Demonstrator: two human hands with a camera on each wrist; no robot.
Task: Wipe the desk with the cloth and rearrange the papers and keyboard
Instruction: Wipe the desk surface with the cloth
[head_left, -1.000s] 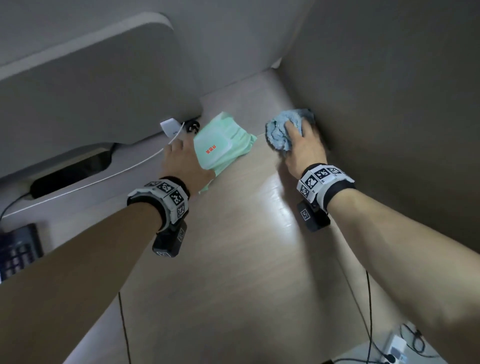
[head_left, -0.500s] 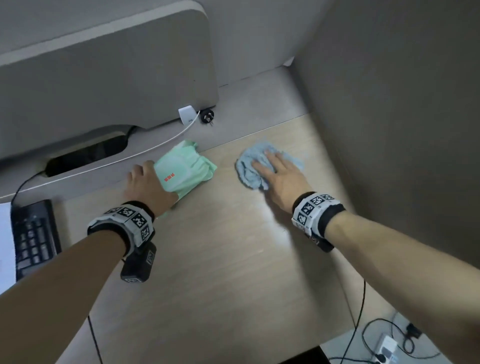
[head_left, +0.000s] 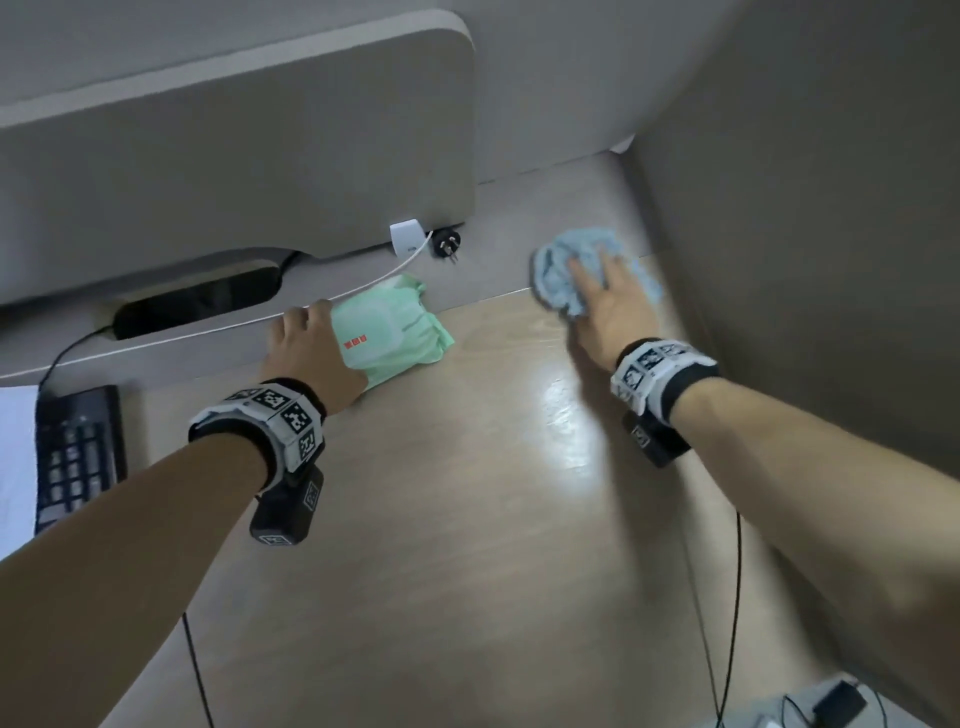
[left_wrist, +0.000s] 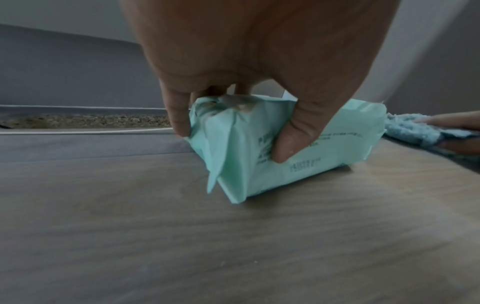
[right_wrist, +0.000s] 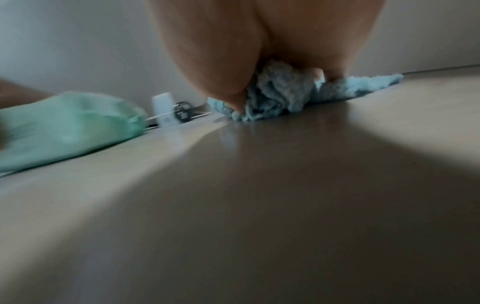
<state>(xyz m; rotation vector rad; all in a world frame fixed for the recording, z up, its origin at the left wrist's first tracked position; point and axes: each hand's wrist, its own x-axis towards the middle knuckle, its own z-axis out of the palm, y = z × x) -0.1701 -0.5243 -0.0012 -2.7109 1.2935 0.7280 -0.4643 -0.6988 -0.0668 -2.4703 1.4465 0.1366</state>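
Right hand (head_left: 610, 312) flat, fingers straight, pressing crumpled light-blue terry cloth (head_left: 566, 273) onto wood-grain desk top (head_left: 467, 519), upper right of head view near side panel. Left hand (head_left: 309, 353) grips mint-green soft plastic wipes pack (head_left: 395, 332), upper centre, thumb and fingers curled round its end. Black keyboard (head_left: 78, 457) at left edge, white paper sheet (head_left: 15, 467) beside it.

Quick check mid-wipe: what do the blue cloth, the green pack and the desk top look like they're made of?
Blue cloth: soft fluffy fabric, probably microfibre or terry; nubby pile, bunches under the right hand.
Green pack: thin matte plastic film; creases where the left hand grips it.
Desk top: wood-grain surface, likely laminate; smooth, glossy glare.
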